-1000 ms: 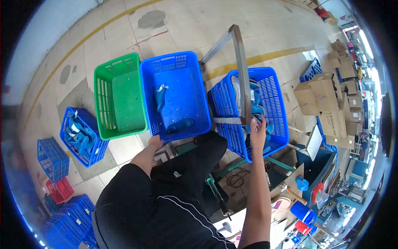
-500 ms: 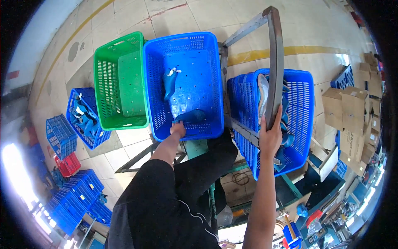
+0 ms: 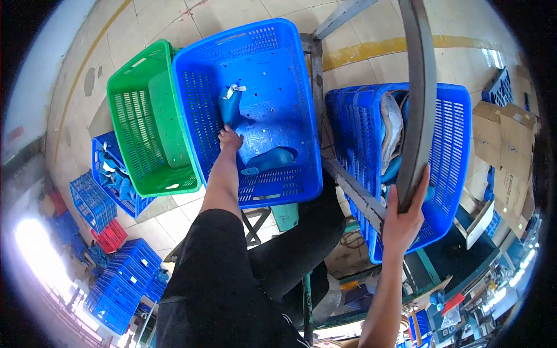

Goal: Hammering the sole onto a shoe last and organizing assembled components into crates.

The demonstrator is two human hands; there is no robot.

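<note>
My left hand (image 3: pixel 230 139) reaches into a blue plastic crate (image 3: pixel 313 133), its fingers closed at the lower end of a blue shoe-shaped piece (image 3: pixel 230 110). White material sticks out of that piece's far end. A second blue shoe-shaped piece (image 3: pixel 272 160) lies near the crate's front wall, apart from my hand. On the right, my right hand (image 3: pixel 404 223) grips the near part of a grey metal frame bar (image 3: pixel 422 98), thumb on one side and fingers on the other; its palm side is hidden.
Left of the blue crate stands a green crate (image 3: pixel 194 168). Beyond the bar, another blue crate (image 3: pixel 461 145) holds shoe-shaped pieces (image 3: pixel 392 124). More blue crates (image 3: pixel 125 278) and a red crate (image 3: pixel 109 236) sit at lower left. Cardboard boxes (image 3: pixel 510 136) stand far right.
My left hand has left the piece near the front wall and moved up and left to the white-tipped one. My right hand stays on the bar; the whole view has shifted.
</note>
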